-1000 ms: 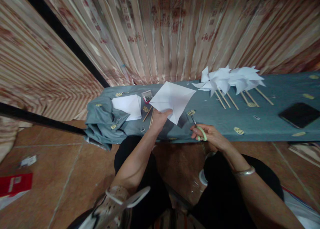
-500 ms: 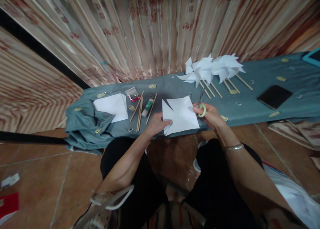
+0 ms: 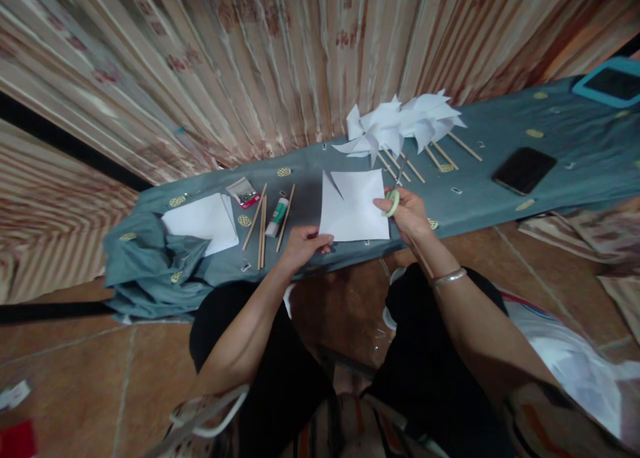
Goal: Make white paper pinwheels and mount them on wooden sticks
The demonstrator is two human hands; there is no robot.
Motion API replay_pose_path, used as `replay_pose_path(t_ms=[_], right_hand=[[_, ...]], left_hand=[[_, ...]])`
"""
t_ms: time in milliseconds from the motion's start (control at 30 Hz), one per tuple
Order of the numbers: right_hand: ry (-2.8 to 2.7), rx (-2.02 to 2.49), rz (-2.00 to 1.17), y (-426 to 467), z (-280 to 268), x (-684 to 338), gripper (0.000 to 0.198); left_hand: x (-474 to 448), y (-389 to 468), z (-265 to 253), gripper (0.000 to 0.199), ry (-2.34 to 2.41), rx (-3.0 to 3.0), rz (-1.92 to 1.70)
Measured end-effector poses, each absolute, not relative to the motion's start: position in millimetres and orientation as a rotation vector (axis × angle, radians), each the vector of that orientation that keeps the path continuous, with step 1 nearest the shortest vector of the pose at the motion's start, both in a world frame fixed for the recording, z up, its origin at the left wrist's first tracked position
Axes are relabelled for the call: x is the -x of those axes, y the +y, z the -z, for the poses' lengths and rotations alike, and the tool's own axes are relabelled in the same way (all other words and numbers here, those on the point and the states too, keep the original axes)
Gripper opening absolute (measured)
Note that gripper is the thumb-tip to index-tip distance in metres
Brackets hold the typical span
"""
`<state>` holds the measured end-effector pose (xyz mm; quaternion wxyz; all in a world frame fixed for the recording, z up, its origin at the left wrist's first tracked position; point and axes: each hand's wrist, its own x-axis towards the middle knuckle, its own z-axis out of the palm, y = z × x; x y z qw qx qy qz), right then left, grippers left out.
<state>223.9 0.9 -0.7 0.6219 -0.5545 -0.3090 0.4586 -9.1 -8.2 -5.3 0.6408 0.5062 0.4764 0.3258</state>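
A white square sheet of paper [image 3: 355, 208] is held between both hands above the front edge of the cloth-covered bench. One slit runs inward from its upper left corner. My left hand [image 3: 303, 245] pinches the lower left corner between thumb and fingers. On the right side, my right hand [image 3: 407, 215] grips the paper's edge and also keeps a pair of scissors [image 3: 393, 203] with light green handles, blades pointing up and away. Just beyond the scissors lie several white paper pinwheels [image 3: 400, 126] on wooden sticks, overlapping in a row.
Left on the teal cloth [image 3: 310, 171] lie a stack of white paper [image 3: 203, 221], a small box of metal pins [image 3: 245, 195], a glue stick [image 3: 277, 217] and several wooden sticks [image 3: 263, 231]. To the right are a black phone [image 3: 524, 170] and a blue-framed tablet [image 3: 613, 83]. A plastic bag [image 3: 575, 365] sits on the floor.
The paper has turned slightly, and my left hand has slid down from its left edge to the lower left corner. The whole view has shifted to the right.
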Motion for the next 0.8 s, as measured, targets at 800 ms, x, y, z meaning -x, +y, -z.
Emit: replay_pose_path(t_ms=[800], right_hand=[[-0.531, 1.195, -1.223, -7, -11, -207, 0.033]], left_hand=[[19, 15, -13, 0.043, 1.049, -0.689, -1.197]])
